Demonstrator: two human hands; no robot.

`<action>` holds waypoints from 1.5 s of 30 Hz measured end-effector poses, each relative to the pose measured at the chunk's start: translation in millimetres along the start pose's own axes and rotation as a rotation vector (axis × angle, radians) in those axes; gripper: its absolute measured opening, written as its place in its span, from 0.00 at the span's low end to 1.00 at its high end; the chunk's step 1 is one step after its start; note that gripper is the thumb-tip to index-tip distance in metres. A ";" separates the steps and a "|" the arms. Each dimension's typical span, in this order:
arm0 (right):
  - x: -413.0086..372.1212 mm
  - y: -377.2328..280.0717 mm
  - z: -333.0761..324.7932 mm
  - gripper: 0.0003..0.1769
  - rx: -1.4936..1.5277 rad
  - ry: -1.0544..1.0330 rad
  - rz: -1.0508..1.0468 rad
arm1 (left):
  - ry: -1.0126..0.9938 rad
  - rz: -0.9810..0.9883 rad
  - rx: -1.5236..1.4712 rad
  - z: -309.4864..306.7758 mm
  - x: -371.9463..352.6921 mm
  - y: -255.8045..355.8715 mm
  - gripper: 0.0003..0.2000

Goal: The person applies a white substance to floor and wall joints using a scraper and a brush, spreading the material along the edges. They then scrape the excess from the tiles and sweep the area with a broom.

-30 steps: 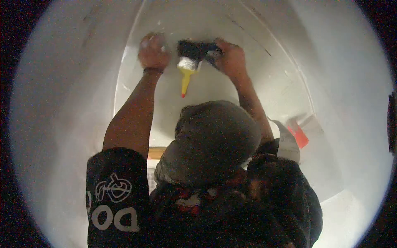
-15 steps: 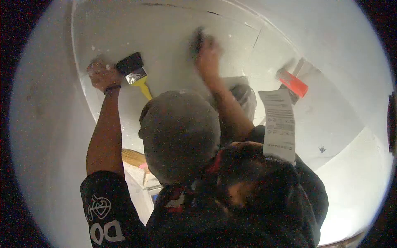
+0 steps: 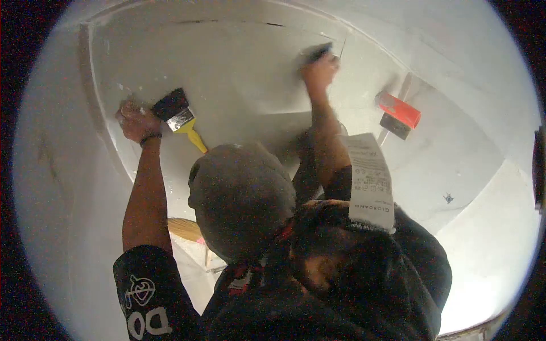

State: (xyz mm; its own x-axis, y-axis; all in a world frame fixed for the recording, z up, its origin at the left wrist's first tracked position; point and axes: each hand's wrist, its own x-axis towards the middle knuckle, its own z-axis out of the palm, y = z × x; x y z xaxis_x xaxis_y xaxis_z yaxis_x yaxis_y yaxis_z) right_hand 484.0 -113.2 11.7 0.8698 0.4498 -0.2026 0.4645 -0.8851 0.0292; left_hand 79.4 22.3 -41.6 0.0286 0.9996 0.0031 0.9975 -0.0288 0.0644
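Note:
My left hand point(image 3: 138, 120) rests at the left of the pale surface, a dark band on its wrist. Its fingers are too unclear to tell open from closed. Just right of it lies a brush point(image 3: 183, 120) with black bristles, a metal band and a yellow handle; the bristle end is close to the hand. My right hand point(image 3: 320, 73), upper right of centre, is closed round a dark flat tool point(image 3: 318, 53), blurred and against the pale surface point(image 3: 239, 74). A capped head point(image 3: 244, 196) and black shirt fill the lower middle.
An orange-red object point(image 3: 401, 110) with a dark flat part lies at the right, beside a seam. Straw-coloured bristles point(image 3: 185, 229) show left of the cap. A white printed label point(image 3: 371, 182) stands up from the shirt collar. Pale curved walls surround the surface.
My right hand has moved right with the dark tool. The view has shifted slightly, so my left hand and the brush appear lower. The label leans further left.

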 end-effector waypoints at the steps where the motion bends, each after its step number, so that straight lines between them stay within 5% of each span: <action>1: -20.4 -11.6 6.4 0.35 -0.082 0.021 -0.241 | 0.005 0.005 0.003 0.1 2.9 -1.6 0.21; 3: -53.7 -24.7 25.0 0.43 -0.141 -0.055 -0.654 | 0.102 0.214 -0.072 -0.8 2.1 -6.9 0.22; 4: -50.0 -28.4 19.5 0.43 -0.138 -0.057 -0.660 | 0.103 0.209 -0.068 0.7 1.5 -9.0 0.22; 6: -31.3 -32.0 -4.3 0.34 -0.218 -0.044 -0.561 | 0.072 0.182 -0.103 4.6 0.2 -12.7 0.23; 7: -2.4 -19.1 0.2 0.38 0.154 -0.046 -0.394 | 0.075 0.175 -0.097 3.0 0.2 -12.9 0.23; 8: 9.2 -24.9 -6.7 0.35 0.185 0.047 -0.149 | 0.033 0.125 -0.059 0.6 0.1 -8.7 0.23; 10: 4.4 -37.0 -6.9 0.34 0.088 0.001 -0.110 | -0.007 0.082 -0.026 -1.8 0.5 0.0 0.24; 14: -70.1 -76.3 -7.6 0.36 -0.079 -0.224 -0.870 | -0.021 -0.096 -0.294 7.1 -4.5 -1.1 0.24; 15: -72.2 -86.5 -7.6 0.36 -0.032 -0.169 -0.960 | -0.015 -0.180 -0.423 12.6 -5.0 -4.7 0.24; 17: -66.6 -112.6 -6.3 0.36 0.041 -0.122 -1.086 | -0.008 0.074 0.012 3.0 -3.1 0.1 0.21; 22: -70.1 -185.7 2.0 0.35 0.017 0.013 -1.341 | -0.070 0.078 -0.158 -15.2 3.5 3.0 0.20; 25: -120.6 -192.8 3.9 0.34 0.034 -0.092 -1.403 | -0.119 -0.075 -0.151 -12.2 3.2 6.0 0.20; 30: -111.8 -254.3 12.8 0.29 0.107 -0.071 -1.503 | -0.221 -0.004 -0.174 -26.5 6.3 5.4 0.21; 32: -98.7 -289.8 14.8 0.28 0.133 -0.005 -1.351 | -0.129 0.003 -0.237 -9.1 -0.3 -4.3 0.22; 38: -151.6 -304.0 38.6 0.28 0.072 0.078 -1.446 | -0.030 0.003 -0.299 -7.1 2.5 -0.9 0.24; 45: -139.1 -324.0 46.2 0.29 0.060 0.085 -1.335 | -0.206 -0.068 -0.244 -11.5 3.9 -0.7 0.24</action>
State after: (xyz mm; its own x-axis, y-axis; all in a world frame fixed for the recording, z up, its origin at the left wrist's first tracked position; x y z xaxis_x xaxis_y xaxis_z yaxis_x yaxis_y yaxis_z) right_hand 204.8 105.5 -14.8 -0.2326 0.9724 0.0191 0.9550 0.2321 -0.1848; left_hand 78.1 26.1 -30.2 -0.0006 0.9778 -0.2096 0.9534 0.0638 0.2950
